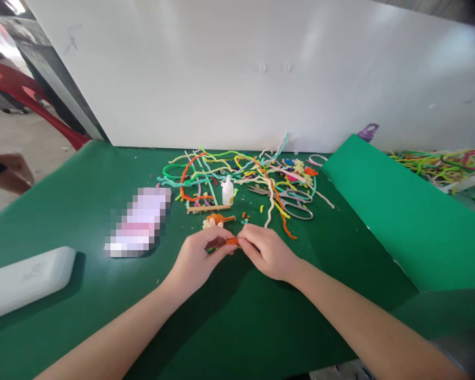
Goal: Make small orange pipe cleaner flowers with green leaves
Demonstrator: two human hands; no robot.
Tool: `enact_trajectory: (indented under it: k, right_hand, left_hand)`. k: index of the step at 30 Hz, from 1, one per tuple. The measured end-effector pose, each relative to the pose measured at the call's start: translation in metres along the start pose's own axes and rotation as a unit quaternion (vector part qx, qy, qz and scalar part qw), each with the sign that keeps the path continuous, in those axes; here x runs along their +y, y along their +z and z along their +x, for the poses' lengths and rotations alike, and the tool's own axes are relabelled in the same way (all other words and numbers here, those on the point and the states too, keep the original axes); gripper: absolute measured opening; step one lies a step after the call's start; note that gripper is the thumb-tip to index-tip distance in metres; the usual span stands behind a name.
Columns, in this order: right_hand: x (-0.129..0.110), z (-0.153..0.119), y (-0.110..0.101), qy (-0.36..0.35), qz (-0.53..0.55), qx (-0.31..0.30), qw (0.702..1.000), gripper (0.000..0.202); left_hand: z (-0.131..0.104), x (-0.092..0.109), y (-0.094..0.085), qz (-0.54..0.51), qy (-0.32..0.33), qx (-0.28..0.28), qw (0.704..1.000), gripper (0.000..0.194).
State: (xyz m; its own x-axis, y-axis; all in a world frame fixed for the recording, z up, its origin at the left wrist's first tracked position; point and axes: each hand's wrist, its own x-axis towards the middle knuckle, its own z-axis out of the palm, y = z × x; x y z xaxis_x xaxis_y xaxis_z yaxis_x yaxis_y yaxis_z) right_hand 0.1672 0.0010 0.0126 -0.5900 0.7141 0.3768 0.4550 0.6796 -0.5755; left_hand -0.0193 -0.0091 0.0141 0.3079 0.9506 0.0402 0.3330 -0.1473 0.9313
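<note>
My left hand (200, 256) and my right hand (268, 250) meet at the middle of the green table, fingertips almost touching. A small orange piece of pipe cleaner (231, 241) is pinched in my left fingers, and my right fingertips close on its other end. Just beyond my left hand lie a cream, flower-like pipe-cleaner shape (212, 223) and an orange one (221, 217). A small white squeeze bottle (227, 192) stands upright behind them, with a thin wooden stick (208, 209) in front of it. Grey-handled scissors (298, 203) rest to the right, partly under loose pipe cleaners (237, 168).
A white board (261, 79) rises at the table's back edge. To the right a green panel (411, 211) leans, with more pipe cleaners (451, 163) behind it. A pixelated object (138, 221) and a white case (31, 279) lie left. Another person's limb (16, 168) shows beyond the table.
</note>
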Motion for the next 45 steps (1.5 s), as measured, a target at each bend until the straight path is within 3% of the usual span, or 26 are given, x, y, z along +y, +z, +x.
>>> enact_trajectory:
  k: [4, 7, 11, 17, 19, 22, 25, 28, 31, 33, 37, 45]
  right_hand:
    - [-0.004, 0.001, 0.0, 0.03, 0.048, 0.007, 0.998, 0.022]
    - [-0.007, 0.001, 0.0, 0.073, 0.092, 0.003, 0.993, 0.023]
    - [-0.009, 0.0, 0.001, 0.141, 0.157, -0.01, 0.977, 0.025]
    - [-0.005, 0.001, 0.006, 0.21, 0.265, -0.037, 0.94, 0.028]
    - [-0.003, 0.001, 0.007, 0.215, 0.298, -0.043, 0.929, 0.029]
    - [0.0, 0.001, 0.008, 0.215, 0.33, -0.061, 0.917, 0.03]
    - [0.001, 0.001, 0.005, 0.173, 0.248, -0.046, 0.952, 0.027]
    - [0.0, 0.001, 0.002, 0.082, 0.094, 0.004, 0.992, 0.02]
    - [0.003, 0.0, 0.001, 0.012, -0.012, 0.024, 1.0, 0.02]
    - [0.005, -0.001, 0.001, -0.017, -0.06, 0.027, 0.998, 0.021]
    - [0.006, -0.002, 0.001, -0.048, -0.111, 0.029, 0.992, 0.021]
    - [0.005, -0.002, 0.001, -0.046, -0.107, 0.022, 0.993, 0.018]
  left_hand:
    - [0.001, -0.006, 0.0, 0.03, 0.055, 0.004, 0.998, 0.01]
    - [0.003, -0.011, -0.001, 0.082, 0.163, 0.037, 0.983, 0.005]
    - [0.003, -0.015, -0.002, 0.163, 0.279, 0.062, 0.944, 0.011]
    - [-0.001, -0.016, -0.007, 0.344, 0.378, 0.074, 0.856, 0.013]
    - [-0.001, -0.016, -0.008, 0.363, 0.391, 0.077, 0.842, 0.013]
    - [-0.001, -0.018, -0.009, 0.354, 0.37, 0.082, 0.855, 0.014]
    - [-0.001, -0.017, -0.007, 0.312, 0.323, 0.078, 0.89, 0.014]
    - [-0.001, -0.012, -0.004, 0.195, 0.205, 0.057, 0.957, 0.022]
    - [0.0, -0.006, -0.002, 0.043, 0.058, 0.003, 0.997, 0.026]
    - [0.002, -0.004, -0.002, -0.041, -0.002, -0.027, 0.999, 0.021]
    - [0.006, -0.003, -0.002, -0.151, -0.052, -0.047, 0.986, 0.018]
    - [0.008, -0.006, -0.002, -0.185, -0.078, -0.04, 0.979, 0.018]
